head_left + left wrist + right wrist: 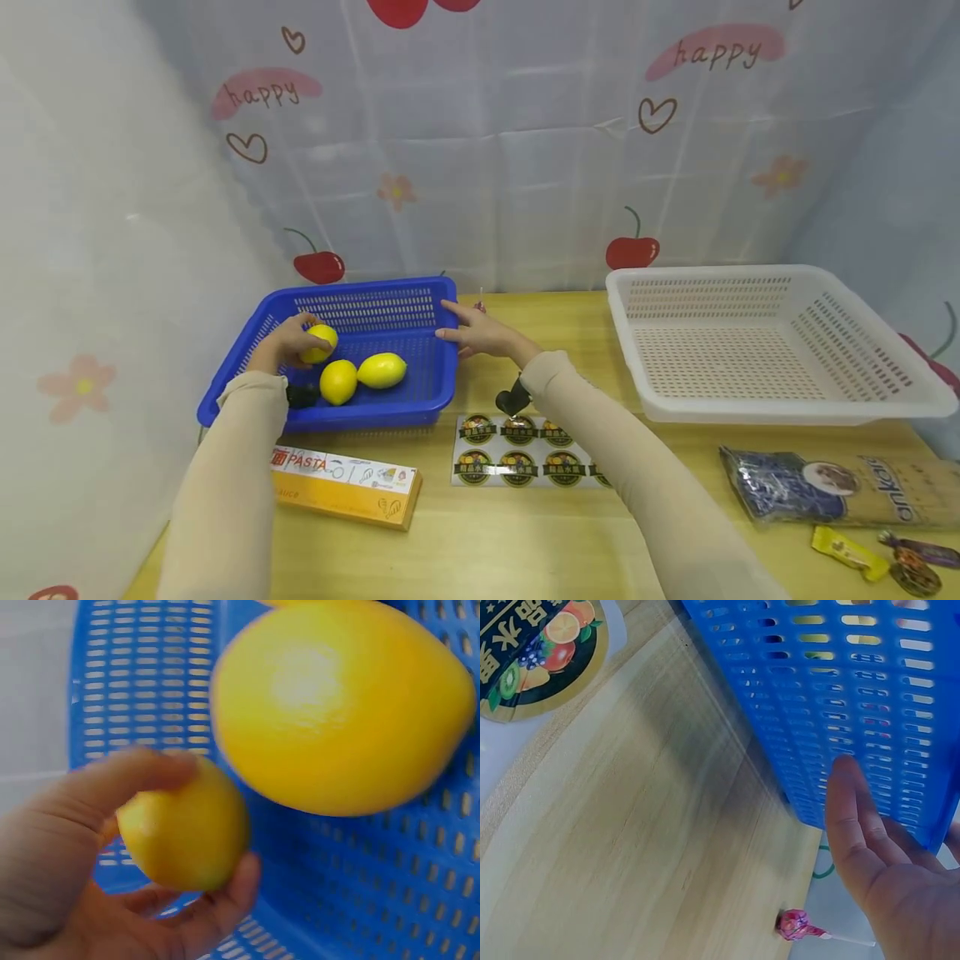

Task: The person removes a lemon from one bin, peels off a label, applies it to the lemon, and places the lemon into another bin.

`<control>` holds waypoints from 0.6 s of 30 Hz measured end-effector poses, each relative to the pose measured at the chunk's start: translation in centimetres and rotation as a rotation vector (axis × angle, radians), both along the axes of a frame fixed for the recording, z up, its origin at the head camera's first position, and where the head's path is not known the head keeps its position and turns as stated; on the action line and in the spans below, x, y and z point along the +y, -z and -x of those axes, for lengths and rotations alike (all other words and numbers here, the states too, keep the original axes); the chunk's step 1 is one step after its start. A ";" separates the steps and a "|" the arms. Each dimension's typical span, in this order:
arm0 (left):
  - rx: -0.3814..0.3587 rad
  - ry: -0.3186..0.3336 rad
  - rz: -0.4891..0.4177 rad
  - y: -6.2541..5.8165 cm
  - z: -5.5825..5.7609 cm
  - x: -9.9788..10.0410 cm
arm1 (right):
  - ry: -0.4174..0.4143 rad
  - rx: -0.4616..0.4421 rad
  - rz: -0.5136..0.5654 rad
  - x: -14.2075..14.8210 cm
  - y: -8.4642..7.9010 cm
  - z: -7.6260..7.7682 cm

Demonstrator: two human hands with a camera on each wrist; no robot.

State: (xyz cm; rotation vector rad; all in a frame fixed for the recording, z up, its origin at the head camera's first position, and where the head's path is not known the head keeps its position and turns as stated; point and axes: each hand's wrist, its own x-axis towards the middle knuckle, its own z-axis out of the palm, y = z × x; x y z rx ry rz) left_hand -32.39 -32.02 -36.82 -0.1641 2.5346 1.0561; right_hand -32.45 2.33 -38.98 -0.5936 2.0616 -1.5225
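In the blue basket, my left hand grips a yellow lemon. The left wrist view has the thumb over this lemon and the fingers curled beneath it, with a larger-looking lemon close by. Two more lemons lie side by side on the basket floor, a rounder lemon and a longer lemon. My right hand holds the basket's right wall, with digits over the rim and fingers along the outside of the slotted side.
A white basket stands at the right. A sheet of round fruit stickers and a pasta box lie in front of the blue basket. At the front right are a noodle packet and wrapped sweets. A wrapped lollipop lies behind the right hand.
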 end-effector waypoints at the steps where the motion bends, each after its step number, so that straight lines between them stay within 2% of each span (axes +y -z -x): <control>1: 0.019 0.006 -0.027 -0.4 0.0 0.1 | 0.006 0.004 -0.001 0.0 0.0 0.0; 4: 0.089 0.028 -0.078 -1.8 0.1 0.6 | 0.028 0.012 0.003 -0.1 0.0 -0.1; 10: 0.252 0.126 -0.104 -5.1 -0.2 2.5 | 0.092 0.044 0.023 0.4 -0.1 -1.1; 14: 0.371 0.210 -0.108 -6.8 -1.3 4.5 | 0.132 0.063 0.042 1.8 0.0 -2.1; 18: 0.459 0.280 -0.129 -7.8 -3.1 7.0 | 0.181 0.082 0.049 3.7 0.0 -3.0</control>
